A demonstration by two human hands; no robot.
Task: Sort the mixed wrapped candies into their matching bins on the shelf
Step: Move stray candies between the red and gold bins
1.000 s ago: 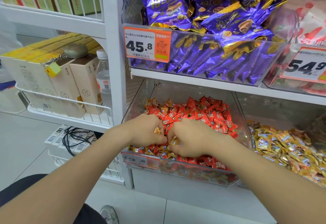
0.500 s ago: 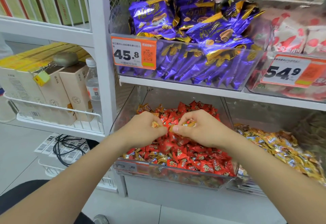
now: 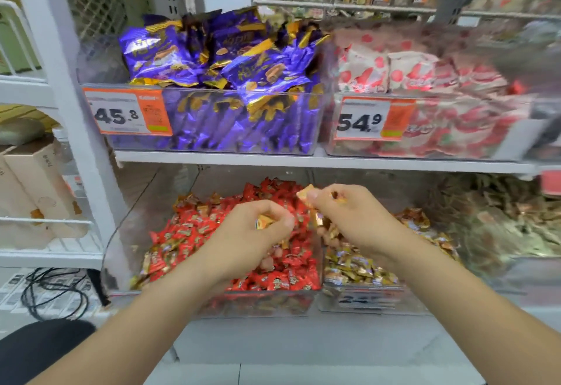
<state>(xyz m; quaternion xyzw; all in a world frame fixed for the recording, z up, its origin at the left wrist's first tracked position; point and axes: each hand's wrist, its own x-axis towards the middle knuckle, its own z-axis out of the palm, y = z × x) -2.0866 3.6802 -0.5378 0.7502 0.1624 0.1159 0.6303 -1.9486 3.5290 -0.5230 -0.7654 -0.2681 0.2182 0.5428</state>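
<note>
Left hand [image 3: 258, 237] curls round 1 gold candy [image 3: 263, 221] above the red bin [image 3: 258, 305]. Right hand [image 3: 358, 220] pinches several gold sweets [image 3: 304, 195] above the gold bin [image 3: 403, 305]. Upper tags read 45.8 [image 3: 127, 113] and 54.9 [image 3: 373, 120]. The lower tag [image 3: 361, 299] is blurred.

Hands: 2, left hand [image 3: 258, 233] and right hand [image 3: 355, 217].
Clear bins in plain view: 4. These are the purple-packet bin [image 3: 212, 145], strawberry-print packet bin [image 3: 440, 149], red candy bin [image 3: 136, 217] and gold candy bin [image 3: 394, 302].
Orange price tags: 2, the 45.8 tag [image 3: 127, 113] and 54.9 tag [image 3: 373, 119].
Gold-wrapped candy [image 3: 263, 221] in left hand: 1 showing.
Gold-wrapped candies [image 3: 304, 195] in right hand: at least 2.
Loose candies in bins: too many to count.
</note>
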